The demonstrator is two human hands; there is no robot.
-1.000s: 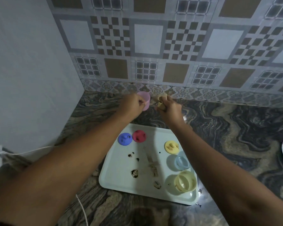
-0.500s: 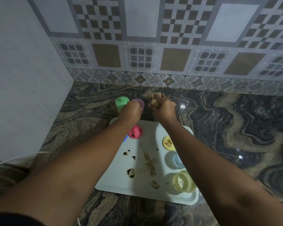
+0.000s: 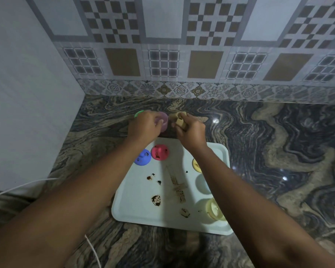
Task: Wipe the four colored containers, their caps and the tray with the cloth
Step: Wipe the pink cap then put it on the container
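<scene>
Just past tray (image 3: 218, 151) far edge: L hand (image 3: 143, 127) grip on pink container (image 3: 164, 120), R hand (image 3: 192, 130) grip on cloth (image 3: 179, 121).

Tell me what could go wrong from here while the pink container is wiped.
The left hand grips the pink container right beside the green container; a nudge might topple it. The right hand holds the cloth, its forearm passing over the blue container and yellow container; lowering it could knock them.

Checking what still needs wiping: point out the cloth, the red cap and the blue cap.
cloth (image 3: 179, 122), head view, its bunched beige fold.
red cap (image 3: 160, 152), head view, middle of its top.
blue cap (image 3: 143, 158), head view, middle of its top.
</scene>
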